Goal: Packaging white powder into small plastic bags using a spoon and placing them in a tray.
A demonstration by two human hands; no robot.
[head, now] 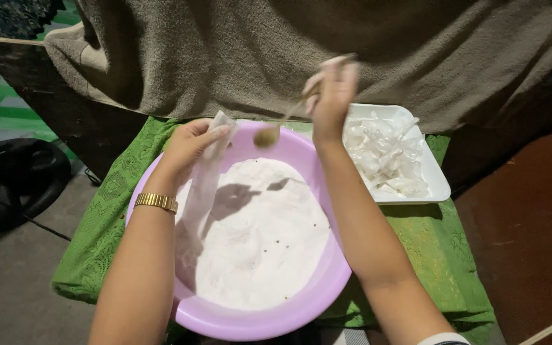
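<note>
A wide lilac plastic basin point(327, 281) holds a bed of white powder point(257, 236). My left hand point(190, 144), with a gold watch on the wrist, pinches the mouth of a thin clear plastic bag point(200, 191) that hangs down over the powder. My right hand point(332, 96) is raised above the basin's far rim and grips the handle of a metal spoon point(268, 134), whose bowl points toward the bag's mouth. The spoon's bowl looks blurred.
A white square tray point(439, 185) filled with several small clear packets sits right of the basin. Both stand on a green lace cloth point(97, 236). A grey-brown blanket point(225, 57) hangs behind. A dark tyre point(14, 179) lies on the floor at left.
</note>
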